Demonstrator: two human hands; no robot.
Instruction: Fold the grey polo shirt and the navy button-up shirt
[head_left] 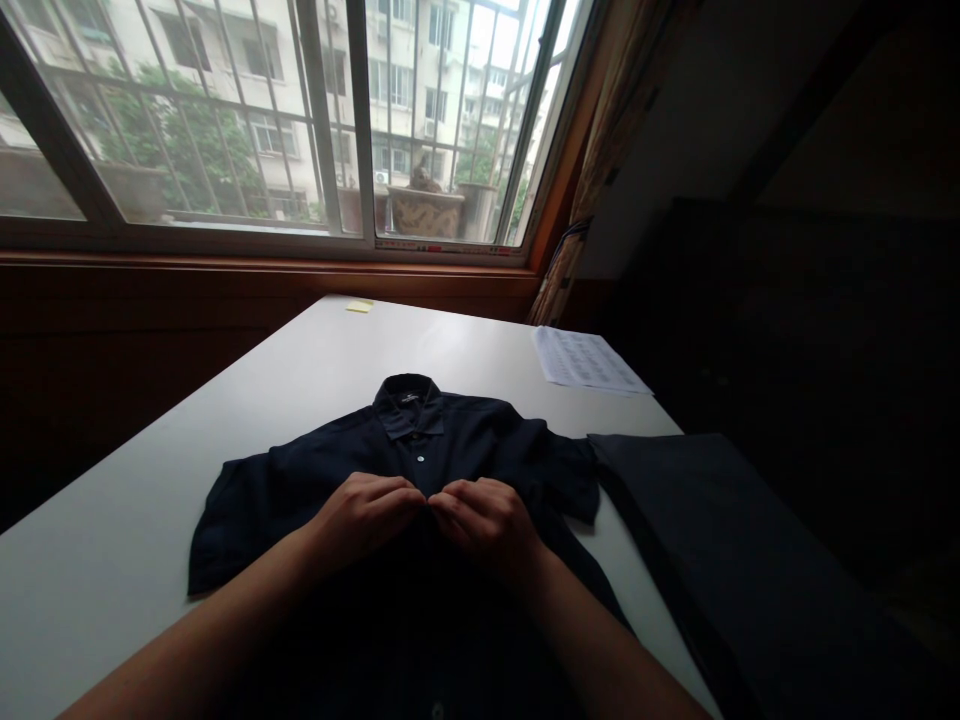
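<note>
A dark navy short-sleeved shirt (300,490) lies flat on the white table (112,540), collar away from me, with one white button showing below the collar. My left hand (364,515) and my right hand (484,520) meet at the shirt's front placket, just below that button. Both hands have their fingers curled and pinched on the placket fabric, fingertips almost touching each other. What sits between the fingertips is hidden.
A dark grey folded garment (720,560) lies at the table's right edge, beside the shirt's sleeve. A printed sheet of paper (585,360) lies at the far right, a yellow sticky note (360,306) at the far edge. A barred window and curtain stand behind.
</note>
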